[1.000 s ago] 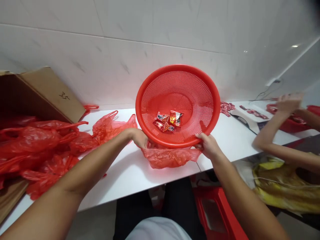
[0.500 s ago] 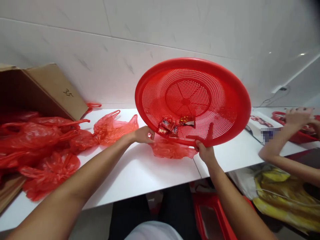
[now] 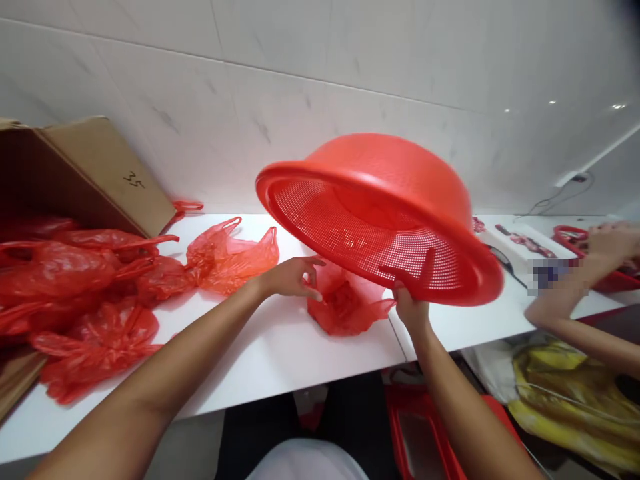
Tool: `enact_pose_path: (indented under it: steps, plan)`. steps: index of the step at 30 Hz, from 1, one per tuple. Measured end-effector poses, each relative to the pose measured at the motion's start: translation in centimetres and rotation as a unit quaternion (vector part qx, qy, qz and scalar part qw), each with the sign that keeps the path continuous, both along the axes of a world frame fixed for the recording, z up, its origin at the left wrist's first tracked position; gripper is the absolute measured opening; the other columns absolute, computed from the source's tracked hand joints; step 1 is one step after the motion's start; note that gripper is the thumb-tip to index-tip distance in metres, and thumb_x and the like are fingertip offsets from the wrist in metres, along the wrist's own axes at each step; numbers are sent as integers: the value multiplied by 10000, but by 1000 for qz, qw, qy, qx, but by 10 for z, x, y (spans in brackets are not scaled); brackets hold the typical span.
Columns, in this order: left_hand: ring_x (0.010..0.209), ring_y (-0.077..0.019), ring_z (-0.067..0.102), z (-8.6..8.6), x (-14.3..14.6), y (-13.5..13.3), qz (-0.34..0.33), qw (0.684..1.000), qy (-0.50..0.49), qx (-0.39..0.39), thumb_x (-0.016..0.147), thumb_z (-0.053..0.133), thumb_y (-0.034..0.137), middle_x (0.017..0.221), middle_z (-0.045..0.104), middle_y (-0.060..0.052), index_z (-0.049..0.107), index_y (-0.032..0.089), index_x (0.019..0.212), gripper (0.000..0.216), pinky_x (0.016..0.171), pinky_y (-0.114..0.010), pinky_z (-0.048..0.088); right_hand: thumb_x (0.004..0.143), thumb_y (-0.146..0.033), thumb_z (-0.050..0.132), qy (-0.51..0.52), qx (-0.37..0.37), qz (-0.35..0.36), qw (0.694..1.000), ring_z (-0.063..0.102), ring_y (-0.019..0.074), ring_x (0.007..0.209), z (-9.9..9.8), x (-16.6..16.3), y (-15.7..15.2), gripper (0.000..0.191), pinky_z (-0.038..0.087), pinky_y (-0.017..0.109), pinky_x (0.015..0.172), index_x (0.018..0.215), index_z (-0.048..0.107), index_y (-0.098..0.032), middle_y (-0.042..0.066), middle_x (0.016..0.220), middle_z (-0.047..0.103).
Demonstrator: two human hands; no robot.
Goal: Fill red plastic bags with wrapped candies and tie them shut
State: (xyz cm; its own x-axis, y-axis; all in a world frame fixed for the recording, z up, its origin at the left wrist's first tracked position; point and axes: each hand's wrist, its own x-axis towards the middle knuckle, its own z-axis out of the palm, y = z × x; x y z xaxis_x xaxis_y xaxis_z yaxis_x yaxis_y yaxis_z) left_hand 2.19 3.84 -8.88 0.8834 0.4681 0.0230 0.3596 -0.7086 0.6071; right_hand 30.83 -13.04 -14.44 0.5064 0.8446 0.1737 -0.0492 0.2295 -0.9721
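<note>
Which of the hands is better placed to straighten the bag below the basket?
Probably the left hand: it is open at the edge of the red bag, while the right hand is occupied, gripping the tilted red basket by its rim.

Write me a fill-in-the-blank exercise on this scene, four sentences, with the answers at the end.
1. The hand holding the basket is the wearer's ____ one.
2. The basket and the bag lying below it share one colour: ____.
3. The number handwritten on the box is ____.
4. The colour of the table top is ____.

Missing words: right; red; 35; white.
</note>
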Motion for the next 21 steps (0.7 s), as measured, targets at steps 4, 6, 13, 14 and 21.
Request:
enact_pose_path:
  steps: [4, 6, 13, 14, 21]
  plan:
    - [1251, -344, 659, 1, -7, -14, -39, 997, 28, 59, 753, 844, 572, 1403, 685, -109, 793, 229, 923, 386, 1015, -422, 516, 719, -234, 702, 73, 66, -130, 987, 571, 146, 616, 12, -4, 3, 114, 471, 254, 550, 824, 656, -236, -37, 694, 642]
    - [1248, -329, 664, -3, -15, -23, -60, 994, -8, 86, 832, 789, 549, 1339, 720, -113, 779, 223, 988, 362, 1048, -433, 508, 686, -269, 692, 180, 80, -96, 976, 693, 200, 821, 20, 2, -3, 314, 544, 297, 659, 1000, 683, -259, -1, 894, 733]
    - [1225, -257, 645, -38, -40, -54, 78, 975, -182, 98, 975, 654, 390, 1297, 683, -137, 713, 209, 1074, 215, 1073, -420, 512, 780, -414, 544, 326, 61, -108, 937, 719, 294, 962, 14, 53, -48, 284, 596, 492, 722, 954, 684, -239, 81, 1022, 742]
    - [1249, -260, 627, -43, -39, -57, 108, 972, -187, 91, 972, 658, 400, 1334, 655, -137, 695, 215, 1142, 255, 1087, -429, 503, 781, -415, 539, 340, 50, -117, 932, 718, 288, 939, 11, 59, -51, 281, 598, 499, 726, 939, 680, -231, 83, 987, 738]
    - [936, -222, 671, -52, -10, -75, 217, 969, -93, -66, 851, 750, 560, 1185, 672, -83, 473, 242, 1402, 694, 832, -382, 565, 768, -293, 526, 404, -17, -234, 884, 696, 203, 760, -8, 85, -40, 156, 594, 364, 631, 884, 595, -215, 29, 822, 663]
